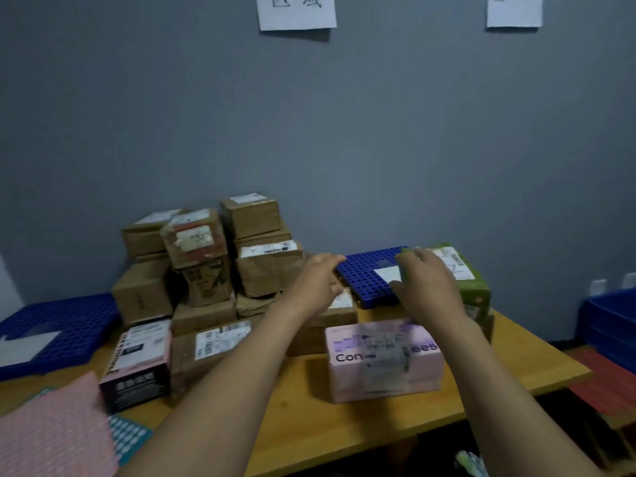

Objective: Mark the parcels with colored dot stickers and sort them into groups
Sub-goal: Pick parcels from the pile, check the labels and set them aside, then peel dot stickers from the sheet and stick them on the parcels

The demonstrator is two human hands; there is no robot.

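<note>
A blue perforated tray (366, 270) with a white label lies at the back middle of the wooden table (309, 411), resting on brown parcels. My left hand (316, 280) grips its left corner, fingers on top and thumb below. My right hand (428, 280) closes over its right side and hides that edge. A green parcel (476, 287) sits just right of it. In front lies a pink parcel (385, 361) with a shipping label. Brown cardboard parcels (206, 263) are piled at the back left. Dot sticker sheets, pink (51, 432) and teal (130, 438), lie at the bottom left.
A pink-and-black box (137, 363) stands left of centre. A second blue tray (58, 328) lies at the far left. Blue crates (612, 321) and a red sheet (605, 383) are off the table's right end. Paper signs (296, 10) hang on the grey wall.
</note>
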